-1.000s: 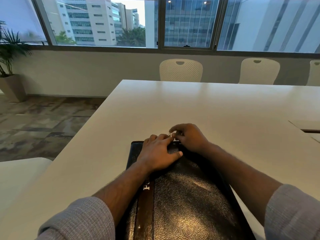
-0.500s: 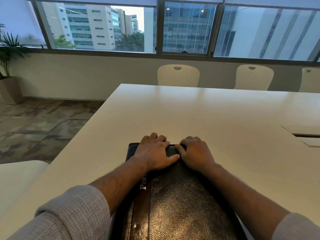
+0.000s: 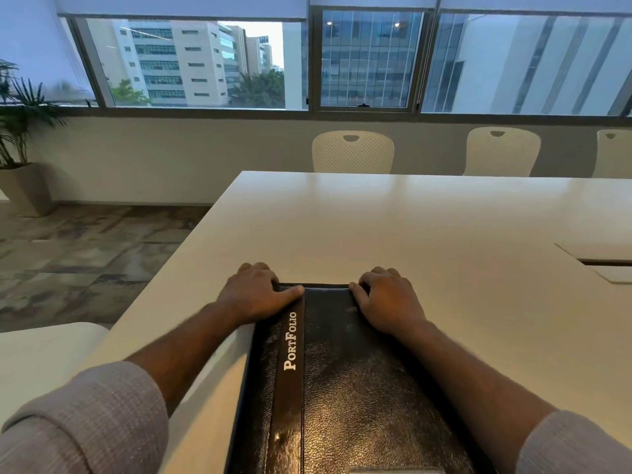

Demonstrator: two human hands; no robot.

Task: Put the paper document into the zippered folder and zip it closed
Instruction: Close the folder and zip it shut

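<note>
The black leather zippered folder (image 3: 355, 388), marked "PortFolio" on a strip, lies closed on the white table (image 3: 393, 227) in front of me. My left hand (image 3: 254, 295) grips its far left corner, thumb flat on the cover and fingers curled over the far edge. My right hand (image 3: 388, 299) holds the far right corner the same way. No paper document is in sight. The zipper pull is hidden.
The table's left edge runs close beside the folder, with a white seat (image 3: 41, 357) below it. A cable hatch (image 3: 602, 265) is set into the table at the right. White chairs (image 3: 352, 152) stand along the far side.
My right hand has let go of the zipper pull at the middle of the far edge. Both hands have slid apart to the folder's far corners.
</note>
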